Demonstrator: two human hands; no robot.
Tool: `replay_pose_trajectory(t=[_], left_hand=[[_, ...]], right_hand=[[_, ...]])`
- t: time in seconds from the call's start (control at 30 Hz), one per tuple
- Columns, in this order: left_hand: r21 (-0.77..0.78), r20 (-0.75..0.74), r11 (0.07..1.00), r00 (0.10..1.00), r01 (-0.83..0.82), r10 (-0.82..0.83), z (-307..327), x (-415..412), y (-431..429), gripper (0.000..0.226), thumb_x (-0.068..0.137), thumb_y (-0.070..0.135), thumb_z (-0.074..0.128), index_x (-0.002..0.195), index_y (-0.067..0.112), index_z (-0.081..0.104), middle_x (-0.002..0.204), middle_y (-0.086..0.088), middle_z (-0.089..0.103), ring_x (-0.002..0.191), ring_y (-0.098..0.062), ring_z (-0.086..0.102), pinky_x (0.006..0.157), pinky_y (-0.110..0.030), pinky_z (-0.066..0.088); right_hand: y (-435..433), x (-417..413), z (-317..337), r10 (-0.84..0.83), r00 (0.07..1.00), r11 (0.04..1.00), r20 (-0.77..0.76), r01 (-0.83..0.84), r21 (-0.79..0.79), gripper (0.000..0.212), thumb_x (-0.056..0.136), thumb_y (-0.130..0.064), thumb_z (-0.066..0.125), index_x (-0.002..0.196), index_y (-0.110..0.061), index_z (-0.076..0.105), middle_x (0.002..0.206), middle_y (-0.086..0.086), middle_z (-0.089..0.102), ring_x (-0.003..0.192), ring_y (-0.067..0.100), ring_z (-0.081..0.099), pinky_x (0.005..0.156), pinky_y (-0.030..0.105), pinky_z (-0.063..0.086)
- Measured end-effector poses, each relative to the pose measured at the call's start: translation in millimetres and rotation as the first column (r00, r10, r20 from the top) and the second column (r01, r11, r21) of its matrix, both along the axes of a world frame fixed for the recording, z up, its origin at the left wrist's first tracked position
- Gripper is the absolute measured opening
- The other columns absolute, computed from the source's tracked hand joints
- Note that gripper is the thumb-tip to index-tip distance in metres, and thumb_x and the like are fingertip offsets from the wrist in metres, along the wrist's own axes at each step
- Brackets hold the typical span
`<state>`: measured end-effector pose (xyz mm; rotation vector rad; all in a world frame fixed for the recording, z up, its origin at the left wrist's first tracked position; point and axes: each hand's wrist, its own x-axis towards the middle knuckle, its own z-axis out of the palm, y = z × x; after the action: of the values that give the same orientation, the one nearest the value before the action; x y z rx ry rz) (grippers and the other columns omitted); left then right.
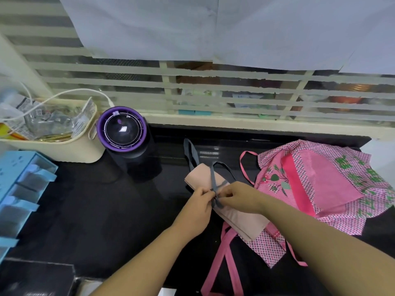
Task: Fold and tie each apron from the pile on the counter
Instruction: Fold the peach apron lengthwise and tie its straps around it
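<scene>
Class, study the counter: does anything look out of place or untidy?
The pink aprons lie crumpled in a heap, straps trailing over the counter's near edge. The peach apron is folded.

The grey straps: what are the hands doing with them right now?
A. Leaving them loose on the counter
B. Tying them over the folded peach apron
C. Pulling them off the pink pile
B: both the left hand and right hand pinch the grey straps where they cross over the folded peach apron.

evenly lit, soft and dim, with faint shadows. small glare streaks on the glossy black worktop (119, 201) and the purple-rimmed dome (121, 129). strongly bowed at the wide-angle edges; slightly soft, blurrier toward the corners.
</scene>
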<state>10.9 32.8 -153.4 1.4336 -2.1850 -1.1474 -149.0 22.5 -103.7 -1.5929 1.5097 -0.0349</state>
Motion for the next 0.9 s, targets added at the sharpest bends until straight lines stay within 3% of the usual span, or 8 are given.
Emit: replay_pose_trajectory(t=[0.1,0.27,0.4,0.5,0.6,0.7,0.77,0.9], left_hand=[[-0.007,0.017,1.000,1.000,-0.024,0.024,-1.2,-0.3,-3.5,0.028,0.101,0.017,0.041,0.122,0.013,0.059,0.107,0.006,0.046,0.095,-0.007,0.051,0.082,-0.014,0.038],[-0.048,0.010,0.992,0.993,-0.116,0.117,-2.3,-2.6,-6.5,0.025,0.100,0.018,0.046,0.116,0.015,0.064,0.103,0.005,0.051,0.090,-0.006,0.053,0.073,-0.010,0.041],[-0.087,0.023,0.991,0.995,-0.100,0.102,-3.0,-2.7,-8.2,0.023,0.098,0.019,0.049,0.113,0.018,0.067,0.097,0.006,0.052,0.085,-0.005,0.054,0.071,-0.011,0.043],[-0.086,0.026,0.994,0.997,-0.073,0.075,-2.4,-3.4,-8.0,0.019,0.096,0.017,0.053,0.109,0.016,0.068,0.096,0.003,0.053,0.087,-0.009,0.055,0.078,-0.022,0.049],[-0.071,0.012,0.992,0.995,-0.100,0.101,-0.3,-1.1,-6.5,0.016,0.096,0.019,0.055,0.105,0.014,0.067,0.097,0.006,0.051,0.084,-0.005,0.053,0.073,-0.014,0.045],[0.017,-0.105,0.981,0.975,-0.194,0.195,7.8,4.6,0.5,0.008,0.095,0.022,0.056,0.096,0.020,0.064,0.101,0.011,0.048,0.086,-0.001,0.055,0.075,-0.010,0.043],[0.117,-0.142,0.964,0.957,-0.238,0.254,12.3,11.3,8.7,0.011,0.095,0.023,0.055,0.085,0.023,0.060,0.102,0.012,0.048,0.090,-0.001,0.056,0.079,-0.011,0.044],[0.373,-0.188,0.869,0.890,-0.326,0.415,13.9,28.3,28.4,0.031,0.098,0.025,0.049,0.071,0.016,0.060,0.083,0.009,0.062,0.078,0.003,0.059,0.077,-0.009,0.044]], right_hand=[[0.1,-3.9,1.0,0.033,0.999,0.997,-0.023,-0.034,-0.063,0.021,0.093,-0.018,0.053,0.097,-0.011,0.072,0.069,-0.015,0.048,0.057,0.001,0.041,0.053,0.013,0.031],[-1.5,-3.2,1.6,0.047,0.999,0.994,-0.003,-0.048,-0.093,0.029,0.095,-0.012,0.046,0.109,-0.013,0.072,0.086,-0.006,0.058,0.070,0.006,0.049,0.062,0.012,0.037],[-1.0,-3.2,-0.1,0.088,0.996,0.987,-0.032,-0.092,-0.130,0.028,0.096,-0.011,0.044,0.100,-0.010,0.071,0.071,-0.013,0.050,0.062,0.003,0.044,0.056,0.011,0.034],[-0.9,-2.6,-1.5,0.099,0.995,0.991,-0.031,-0.102,-0.091,0.027,0.094,-0.011,0.043,0.095,-0.013,0.070,0.079,-0.009,0.053,0.065,0.004,0.046,0.061,0.014,0.036],[-1.9,-5.0,-2.6,0.063,0.998,0.993,-0.014,-0.064,-0.094,0.025,0.095,-0.018,0.045,0.086,-0.011,0.068,0.079,-0.003,0.054,0.066,0.010,0.046,0.064,0.024,0.037],[-7.3,-21.5,0.4,-0.020,1.000,0.991,-0.008,0.019,-0.134,0.030,0.095,-0.032,0.053,0.079,-0.012,0.067,0.062,-0.005,0.049,0.051,0.005,0.039,0.051,0.018,0.032],[-11.5,-37.2,-1.2,-0.070,0.997,0.985,-0.038,0.063,-0.158,0.026,0.094,-0.031,0.058,0.077,-0.014,0.067,0.057,-0.008,0.048,0.043,0.001,0.039,0.045,0.013,0.030],[-14.1,-54.4,-18.6,-0.185,0.979,0.973,-0.084,0.170,-0.155,0.028,0.094,-0.029,0.059,0.080,-0.006,0.068,0.068,-0.001,0.058,0.056,0.004,0.048,0.048,0.012,0.035]])
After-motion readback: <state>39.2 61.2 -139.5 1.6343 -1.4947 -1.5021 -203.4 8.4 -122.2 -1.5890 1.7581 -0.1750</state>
